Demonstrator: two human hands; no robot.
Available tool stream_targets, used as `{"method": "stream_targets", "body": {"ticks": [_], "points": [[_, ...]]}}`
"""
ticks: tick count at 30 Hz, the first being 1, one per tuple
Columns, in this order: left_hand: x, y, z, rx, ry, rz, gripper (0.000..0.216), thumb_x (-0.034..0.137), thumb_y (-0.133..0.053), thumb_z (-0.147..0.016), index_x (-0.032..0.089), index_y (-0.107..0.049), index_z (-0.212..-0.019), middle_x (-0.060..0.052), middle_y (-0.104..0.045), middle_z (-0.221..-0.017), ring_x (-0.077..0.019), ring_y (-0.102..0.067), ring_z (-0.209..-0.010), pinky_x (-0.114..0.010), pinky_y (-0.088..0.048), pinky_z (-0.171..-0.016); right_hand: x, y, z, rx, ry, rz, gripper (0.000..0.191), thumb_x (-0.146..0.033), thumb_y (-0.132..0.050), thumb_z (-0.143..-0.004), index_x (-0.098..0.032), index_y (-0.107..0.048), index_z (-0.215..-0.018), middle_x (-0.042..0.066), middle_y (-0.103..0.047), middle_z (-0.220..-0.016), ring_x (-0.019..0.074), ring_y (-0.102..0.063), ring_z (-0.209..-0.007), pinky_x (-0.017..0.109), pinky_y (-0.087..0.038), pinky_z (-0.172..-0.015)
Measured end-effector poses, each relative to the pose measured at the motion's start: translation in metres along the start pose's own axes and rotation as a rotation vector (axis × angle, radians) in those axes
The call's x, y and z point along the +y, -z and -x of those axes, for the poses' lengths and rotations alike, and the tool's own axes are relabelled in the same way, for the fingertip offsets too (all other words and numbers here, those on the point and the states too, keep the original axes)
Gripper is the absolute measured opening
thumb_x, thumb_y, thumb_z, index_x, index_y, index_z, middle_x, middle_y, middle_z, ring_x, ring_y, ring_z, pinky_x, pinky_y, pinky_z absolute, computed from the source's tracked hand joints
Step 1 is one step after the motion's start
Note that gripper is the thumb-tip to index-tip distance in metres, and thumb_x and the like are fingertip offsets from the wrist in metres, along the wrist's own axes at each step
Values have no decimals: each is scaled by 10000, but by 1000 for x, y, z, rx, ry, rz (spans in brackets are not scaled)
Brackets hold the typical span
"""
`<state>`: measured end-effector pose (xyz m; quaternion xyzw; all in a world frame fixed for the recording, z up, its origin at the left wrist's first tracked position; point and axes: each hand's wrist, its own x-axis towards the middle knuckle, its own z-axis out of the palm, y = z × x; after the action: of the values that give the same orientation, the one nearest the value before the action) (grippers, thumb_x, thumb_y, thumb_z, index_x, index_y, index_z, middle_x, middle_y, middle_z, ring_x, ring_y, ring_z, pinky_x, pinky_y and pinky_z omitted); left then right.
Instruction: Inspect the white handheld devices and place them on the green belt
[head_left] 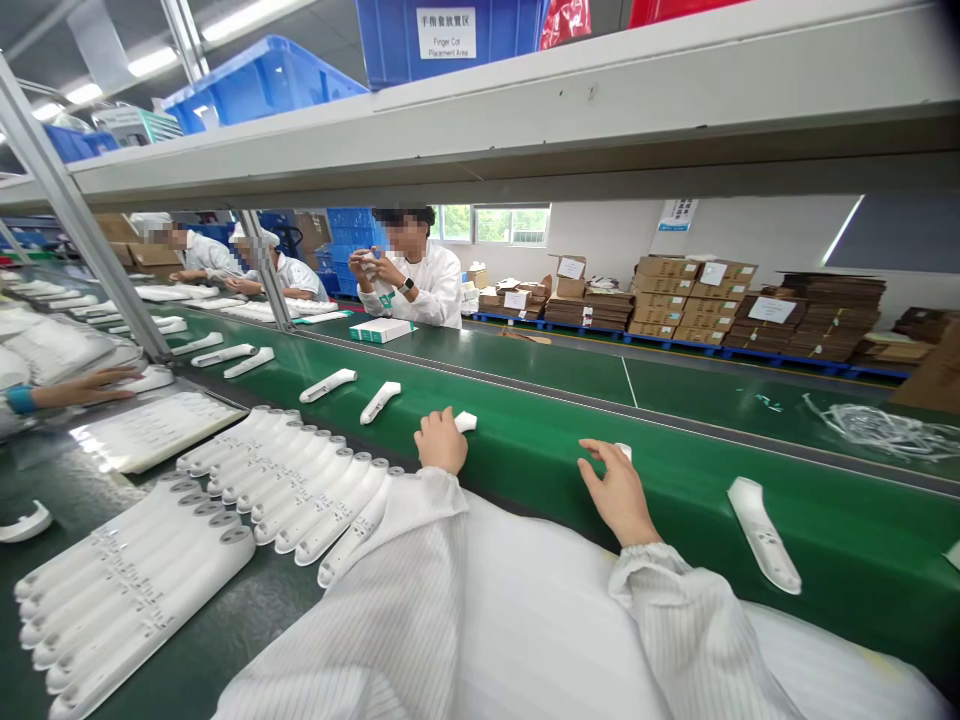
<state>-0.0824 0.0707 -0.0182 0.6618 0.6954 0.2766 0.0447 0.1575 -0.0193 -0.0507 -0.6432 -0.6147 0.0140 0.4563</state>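
Note:
My left hand (pixel 441 442) is over the green belt, its fingers curled round a white plastic housing (pixel 466 422); only that piece's end shows beyond the knuckles. Farther right, my right hand (pixel 618 492) is open, thumb and fingers apart. Behind its fingers peeks the tip of another white housing (pixel 625 452); the hand hides the rest, and I cannot tell whether they touch. To the right, a white curved housing (pixel 765 535) lies on the belt. Left of my left hand lie two similar pieces, the nearer housing (pixel 380 402) and a farther housing (pixel 328 385).
Rows of white housings (pixel 300 480) lie on the dark bench (pixel 247 610) at left. A shelf (pixel 480 130) with blue bins crosses overhead. A co-worker (pixel 424 280) stands across the belt (pixel 525 430); another person's hand (pixel 90 387) is at far left. Clear strips (pixel 885 430) lie at right.

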Motion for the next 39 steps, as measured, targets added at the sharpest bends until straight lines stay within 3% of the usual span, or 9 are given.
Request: {"method": "stream_targets", "body": {"ticks": [4,9,13,16,19,22,33,39], "points": [[-7,0,-4,-269,138,128,234,166,-483,-759,120,-578,-968,-191,-549,-1104,-342,-448,-1117,-449,-348,-873,-4,1,0,-21,-63,-87,274,-317,-434,-780,-229,-577,-996,58,-580,-1017,189,-570,-840,347,-456,-730],[8,-11,1,-446,80,390,304,385,-415,-832,150,-570,-945,-111,-639,-955,-200,-607,-814,-251,-425,-587,-6,2,0,-40,-110,-152,266,-330,-450,-775,-218,-586,-974,61,-590,-990,182,-570,-815,333,-452,-716],[29,-16,18,-667,91,1017,385,456,-395,-840,140,-515,-1025,-118,-627,-990,-109,-559,-590,-182,-256,-364,-10,1,-1,-51,-152,-250,268,-356,-472,-764,-224,-593,-963,61,-612,-970,184,-572,-795,324,-454,-684],[43,-14,31,-824,173,1402,372,424,-496,-807,137,-494,-1043,-132,-614,-993,-86,-535,-565,-154,-194,-342,-16,1,-1,-52,-236,-375,288,-389,-512,-742,-220,-606,-955,61,-633,-947,192,-578,-820,326,-451,-701],[52,-8,41,-944,141,1537,375,419,-514,-809,163,-489,-1081,-120,-595,-1042,-96,-566,-646,-138,-239,-363,-23,2,-3,-63,-302,-539,317,-426,-562,-716,-212,-621,-943,62,-648,-932,201,-582,-849,337,-443,-742],[57,-3,48,-1042,45,1593,420,419,-525,-809,201,-462,-1162,-116,-566,-1114,-121,-589,-748,-147,-319,-417,-29,5,-3,-72,-371,-656,357,-463,-597,-684,-213,-633,-936,59,-657,-908,214,-585,-837,326,-440,-685],[64,7,58,-1114,-82,1514,498,364,-588,-770,257,-431,-1230,-112,-530,-1207,-187,-575,-964,-191,-415,-574,-41,8,-3,-42,-448,-862,372,-489,-621,-669,-218,-599,-923,35,-653,-853,200,-581,-819,283,-411,-621],[69,-6,62,-977,-201,1368,663,298,-685,-677,260,-383,-1266,-62,-560,-967,-120,-563,-744,-185,-424,-526,-46,3,-5,48,-381,-888,395,-429,-695,-605,-213,-527,-890,38,-634,-880,184,-586,-831,308,-452,-700]]}}
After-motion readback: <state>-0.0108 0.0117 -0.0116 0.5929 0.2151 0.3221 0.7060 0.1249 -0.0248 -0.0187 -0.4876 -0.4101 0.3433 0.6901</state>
